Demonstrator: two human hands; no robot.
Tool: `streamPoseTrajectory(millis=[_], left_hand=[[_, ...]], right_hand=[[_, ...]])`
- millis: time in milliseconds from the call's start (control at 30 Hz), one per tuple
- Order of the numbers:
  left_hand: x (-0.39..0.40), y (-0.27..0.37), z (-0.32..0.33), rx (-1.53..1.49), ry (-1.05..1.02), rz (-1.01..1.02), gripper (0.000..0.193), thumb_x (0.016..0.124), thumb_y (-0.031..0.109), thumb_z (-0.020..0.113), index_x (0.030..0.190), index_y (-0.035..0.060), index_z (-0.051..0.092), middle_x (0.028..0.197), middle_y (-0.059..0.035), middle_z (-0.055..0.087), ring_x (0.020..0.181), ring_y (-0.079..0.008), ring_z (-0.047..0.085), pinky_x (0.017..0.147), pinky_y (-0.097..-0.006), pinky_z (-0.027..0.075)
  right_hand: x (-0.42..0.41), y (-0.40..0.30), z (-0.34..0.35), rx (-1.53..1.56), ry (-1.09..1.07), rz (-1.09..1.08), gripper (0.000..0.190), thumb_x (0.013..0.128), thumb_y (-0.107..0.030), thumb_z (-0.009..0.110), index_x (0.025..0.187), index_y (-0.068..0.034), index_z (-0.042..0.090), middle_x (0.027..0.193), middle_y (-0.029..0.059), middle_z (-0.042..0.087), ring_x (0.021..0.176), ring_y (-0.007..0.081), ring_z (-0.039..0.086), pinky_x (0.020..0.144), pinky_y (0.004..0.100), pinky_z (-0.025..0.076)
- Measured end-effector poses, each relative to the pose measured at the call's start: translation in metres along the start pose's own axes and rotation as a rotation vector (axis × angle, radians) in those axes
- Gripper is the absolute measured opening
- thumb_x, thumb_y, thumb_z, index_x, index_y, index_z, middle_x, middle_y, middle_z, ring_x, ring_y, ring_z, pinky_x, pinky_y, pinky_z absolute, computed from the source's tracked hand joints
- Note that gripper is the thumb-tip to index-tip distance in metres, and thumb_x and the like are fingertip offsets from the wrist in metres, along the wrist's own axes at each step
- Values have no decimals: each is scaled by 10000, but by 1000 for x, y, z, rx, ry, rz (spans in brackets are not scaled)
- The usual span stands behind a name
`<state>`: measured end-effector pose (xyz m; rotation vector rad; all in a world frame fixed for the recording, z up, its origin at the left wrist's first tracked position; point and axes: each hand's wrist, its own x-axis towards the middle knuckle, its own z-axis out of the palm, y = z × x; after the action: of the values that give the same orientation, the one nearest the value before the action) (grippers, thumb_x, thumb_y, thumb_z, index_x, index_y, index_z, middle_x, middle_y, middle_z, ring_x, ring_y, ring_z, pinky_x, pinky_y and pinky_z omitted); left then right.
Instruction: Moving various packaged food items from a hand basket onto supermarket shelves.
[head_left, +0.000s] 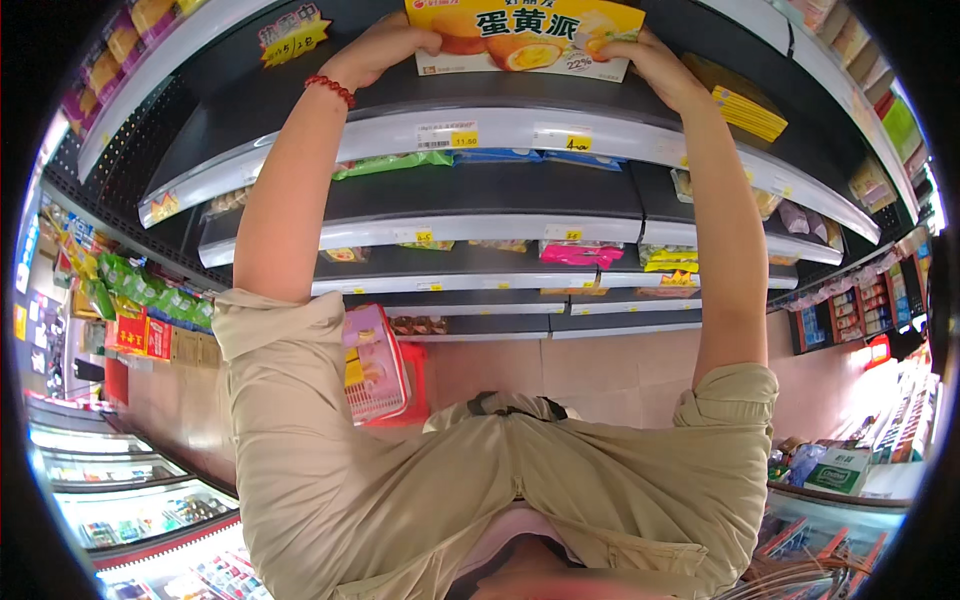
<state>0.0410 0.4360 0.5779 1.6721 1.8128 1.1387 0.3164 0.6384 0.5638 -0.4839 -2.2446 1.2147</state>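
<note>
A yellow and white snack carton (525, 37) with pictures of filled cakes is gripped between my two hands at the top of the view, over a dark shelf. My left hand (390, 46) closes on the carton's left end; a red bead bracelet (330, 89) circles that wrist. On the carton's right end is my right hand (651, 66), its thumb across the front face. Right of that hand, a stack of flat yellow packs (746, 112) lies on the same shelf. The far side of the carton and most fingertips are hidden.
Lower shelves hold a green packet (394, 163), blue packets (499, 156) and a pink packet (581, 253). A red shopping basket (379, 401) with packages stands below, left of centre. Price-tagged shelf edges (510, 129) curve across. Glass-topped freezers (142, 517) are at lower left.
</note>
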Motion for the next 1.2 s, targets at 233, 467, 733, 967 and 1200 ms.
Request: streamPoseTrajectory(millis=[233,467,733,967,1200], left_hand=[[-132,10,36,213,499,338,793,774,78,625,1418,-6,170,1363,-266,367,1280,-341,372,1014,-336,350],[-345,-99,30,-322,767,-8,488,838,-69,519,1311,-5,420,1331,-119,457,1211,-218,464,991,-323,383],[-554,-286,62,-13,798,-819,395,807,6,581,1198,10,525,1132,-88,590,920,-154,590,754,-272,499],[-601,-365,43,169,506,-696,666,693,37,683,1301,83,416,1287,-167,459,1077,-323,532,849,-405,476],[-517,-388,28,647,142,-454,737,688,140,674,1348,135,348,1382,-135,334,1285,-346,300,1032,-447,304]], right_hand=[[-81,-17,80,-15,703,-573,633,789,-110,665,1313,28,339,1326,190,398,1210,271,424,997,395,362],[-174,58,232,-170,431,-564,428,752,-7,588,1161,12,466,1175,172,472,1034,271,477,856,340,425],[-219,111,446,8,-289,-77,479,764,-56,613,1201,-19,420,1128,178,487,1022,322,508,881,396,422],[-214,115,593,-300,-387,107,777,711,-155,674,1343,-36,238,1297,206,354,1217,399,349,1016,463,327],[-179,134,654,-556,-374,248,913,647,-85,677,1407,-89,172,1414,189,254,1282,391,299,1016,458,351]])
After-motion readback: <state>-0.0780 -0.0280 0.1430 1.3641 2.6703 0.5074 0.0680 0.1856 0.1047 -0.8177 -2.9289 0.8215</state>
